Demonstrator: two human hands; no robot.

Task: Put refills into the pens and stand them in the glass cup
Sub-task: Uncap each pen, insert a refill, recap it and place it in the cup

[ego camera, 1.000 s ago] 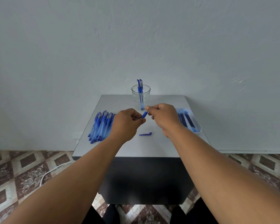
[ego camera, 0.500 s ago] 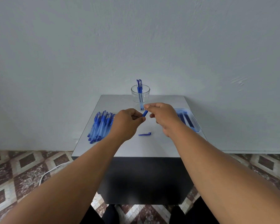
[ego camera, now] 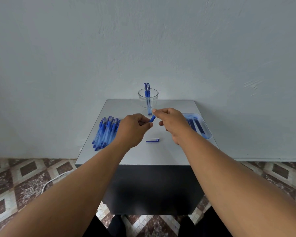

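Pens and their refills are spread over a grey table (ego camera: 140,156), and every place below is given from the glass cup (ego camera: 148,100) at the table's far edge, close to the wall (ego camera: 143,40).

Largest on the tabletop is the heap of blue pens (ego camera: 105,132), lying near and to the left of the cup. A clear tray (ego camera: 208,132) holding dark refills (ego camera: 196,125) sits near and to the right of the cup. Inside the cup, two finished pens (ego camera: 146,93) stand upright, caps up.

Just in front of the cup, both hands meet above the table. The left hand (ego camera: 132,129) has its fingers curled round the lower end of a blue pen barrel (ego camera: 152,118), most of which is hidden in the fist. The right hand (ego camera: 173,122) pinches at the barrel's upper end with thumb and forefinger; what exactly lies between those fingertips is too small to tell.

Smallest, a loose blue pen cap (ego camera: 152,140) lies flat on the table nearer the viewer than the cup, below the hands.
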